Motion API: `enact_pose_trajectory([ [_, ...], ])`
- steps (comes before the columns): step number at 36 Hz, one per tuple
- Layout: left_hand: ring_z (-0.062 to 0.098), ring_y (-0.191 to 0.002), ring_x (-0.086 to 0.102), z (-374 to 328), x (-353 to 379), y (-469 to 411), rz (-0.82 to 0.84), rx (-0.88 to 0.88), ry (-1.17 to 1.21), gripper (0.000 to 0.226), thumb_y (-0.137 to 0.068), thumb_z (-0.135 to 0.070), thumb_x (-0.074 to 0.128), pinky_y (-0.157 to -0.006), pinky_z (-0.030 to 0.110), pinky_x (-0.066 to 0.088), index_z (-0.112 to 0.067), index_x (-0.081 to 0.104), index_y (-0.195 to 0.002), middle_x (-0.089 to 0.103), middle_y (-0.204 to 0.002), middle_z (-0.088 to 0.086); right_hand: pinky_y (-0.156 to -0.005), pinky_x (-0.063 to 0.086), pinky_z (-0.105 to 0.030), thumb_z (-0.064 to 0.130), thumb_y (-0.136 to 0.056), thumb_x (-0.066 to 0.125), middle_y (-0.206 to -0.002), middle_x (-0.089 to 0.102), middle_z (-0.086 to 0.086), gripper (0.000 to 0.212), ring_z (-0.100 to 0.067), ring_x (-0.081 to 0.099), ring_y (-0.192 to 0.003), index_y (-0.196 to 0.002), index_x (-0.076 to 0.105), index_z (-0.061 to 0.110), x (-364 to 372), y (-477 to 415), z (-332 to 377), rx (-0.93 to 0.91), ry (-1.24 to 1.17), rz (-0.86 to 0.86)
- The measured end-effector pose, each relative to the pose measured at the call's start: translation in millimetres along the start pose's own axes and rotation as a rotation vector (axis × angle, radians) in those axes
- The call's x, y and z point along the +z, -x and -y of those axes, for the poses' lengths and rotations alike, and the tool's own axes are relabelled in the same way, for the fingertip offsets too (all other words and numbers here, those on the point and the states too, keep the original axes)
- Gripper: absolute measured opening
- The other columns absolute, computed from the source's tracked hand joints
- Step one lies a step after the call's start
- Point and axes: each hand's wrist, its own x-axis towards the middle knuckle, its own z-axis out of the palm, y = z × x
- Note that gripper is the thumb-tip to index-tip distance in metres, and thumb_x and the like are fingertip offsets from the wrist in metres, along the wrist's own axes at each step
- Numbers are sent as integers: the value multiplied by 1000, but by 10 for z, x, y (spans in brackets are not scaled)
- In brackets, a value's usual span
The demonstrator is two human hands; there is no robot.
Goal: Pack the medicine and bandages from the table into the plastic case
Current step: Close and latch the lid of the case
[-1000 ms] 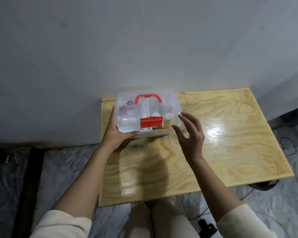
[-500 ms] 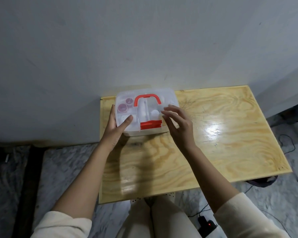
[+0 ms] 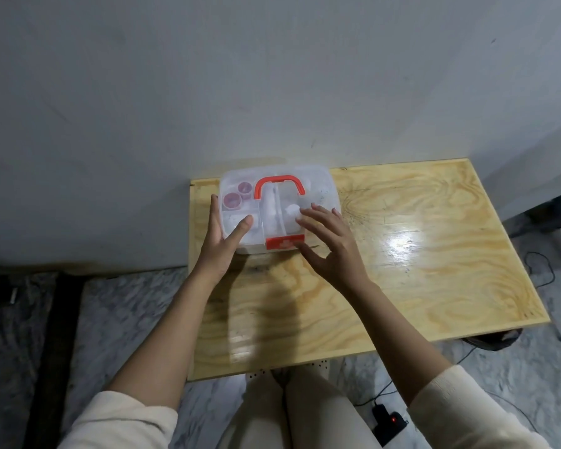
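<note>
1. Plastic case (image 3: 318, 186): translucent, lid down, sits at the far-left corner of the wooden table (image 3: 418, 270), close to the wall (image 3: 272, 76).
2. Red handle (image 3: 280, 187) lies flat on the lid. Red latch (image 3: 284, 243) is at the middle of the near edge, with a white mark on it.
3. Contents show through the lid: two pinkish round caps (image 3: 232, 199) far-left, several white round shapes in the other compartments. Too hazy to say which are medicine and which are bandages.
4. Left hand (image 3: 222, 238): palm against the case's left side, fingers along that wall, thumb laid over the lid's near-left corner. Spread wide on the case, not curled around anything.
5. Right hand (image 3: 332, 244): fingers spread, fingertips on the lid's right half, thumb down at the near edge just right of the latch. Flat press, nothing clutched.
6. No loose items on the rest of the tabletop; only glare and the arms' shadow.
7. Floor: black power adapter (image 3: 390, 422) with a red light, cables trailing right.
</note>
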Motion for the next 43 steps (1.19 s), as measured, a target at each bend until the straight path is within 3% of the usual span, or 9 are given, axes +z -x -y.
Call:
enact_pose_trajectory([
  [8,9,-146,10,-7,24,17,-24,11,-33,92,-83,-49,61,-116,32,15,-32,2,-152,8,-160,-11,-118,16,-42,49,-78,66,-147,41,-2,73,-21,28,-141,-139,36,22,23,-119,-71,-49,322,139],
  [20,8,-145,14,-3,6,16,-14,24,-36,93,-79,-50,60,-113,28,19,-33,5,-152,12,-159,-12,-117,19,-40,46,-79,65,-143,47,-1,67,-21,34,-137,-137,40,25,105,-104,-85,-31,354,63],
  [25,3,-144,14,-30,-23,23,-4,13,-6,95,-77,-50,65,-117,32,17,-35,8,-151,14,-158,-16,-114,26,-41,50,-83,55,-144,44,-3,60,-20,32,-138,-134,46,20,-24,-183,-9,75,121,69],
  [28,1,-143,17,-50,-23,28,-21,15,57,91,-80,-40,71,-118,34,20,-35,14,-151,18,-157,-18,-112,24,-33,49,-85,57,-152,31,-2,64,-17,25,-141,-140,37,22,-88,-239,14,309,-44,-14],
  [30,0,-143,19,-63,-4,26,-31,10,84,94,-75,-43,72,-118,35,21,-36,17,-150,21,-156,-19,-112,22,-34,49,-82,62,-156,20,2,76,-14,19,-143,-144,25,27,-101,-264,19,503,-169,1],
  [32,1,-143,18,-78,26,24,-36,4,101,94,-74,-42,72,-118,36,21,-36,17,-150,20,-156,-18,-113,26,-39,49,-78,67,-156,20,4,84,-14,22,-142,-145,20,30,-103,-286,26,623,-329,7],
  [38,5,-144,15,-130,184,23,-25,14,97,90,-82,-34,69,-110,27,21,-37,11,-150,15,-158,-15,-109,29,-31,38,-77,73,-154,25,6,86,-12,27,-139,-145,21,28,-192,-296,-10,696,-492,-40],
  [43,7,-143,23,-174,414,-83,38,-3,118,93,-72,-47,72,-116,42,25,-44,17,-147,25,-155,-15,-108,35,-34,36,-77,72,-150,29,9,84,-12,34,-134,-144,22,28,-381,-296,-160,723,-504,-80],
])
